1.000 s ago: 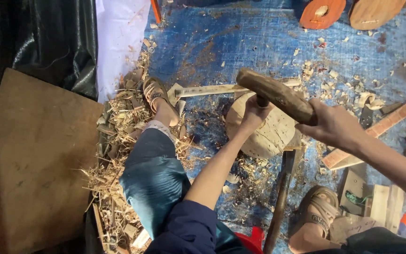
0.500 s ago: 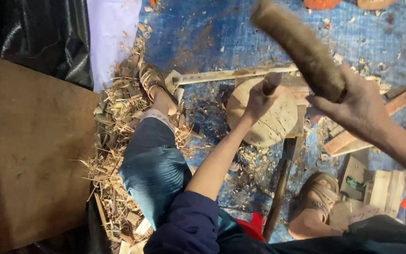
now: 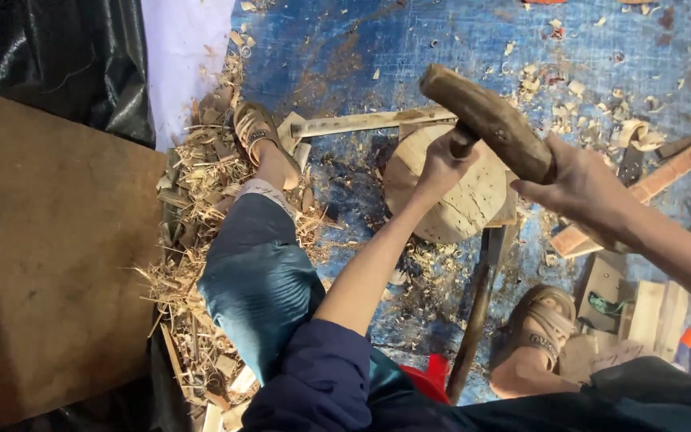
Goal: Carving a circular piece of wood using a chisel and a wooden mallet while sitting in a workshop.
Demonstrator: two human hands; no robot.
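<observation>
A woodcarving workshop floor; wood shavings (image 3: 193, 232) heaped on blue tarpaulin (image 3: 345, 56); offcuts (image 3: 649, 312); a wooden mallet (image 3: 489, 120)

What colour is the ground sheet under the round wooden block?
Blue, worn and dusty, in the head view: woven plastic ground sheet beneath the round wooden block.

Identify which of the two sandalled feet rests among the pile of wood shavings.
The upper-left sandalled foot: it sits in the wood shavings, while the other foot stands on the blue tarpaulin.

Brown mallet (image 3: 489, 122), pale wooden block (image 3: 457, 192), blue tarp (image 3: 361, 56), teal trousers (image 3: 257, 280).
</observation>
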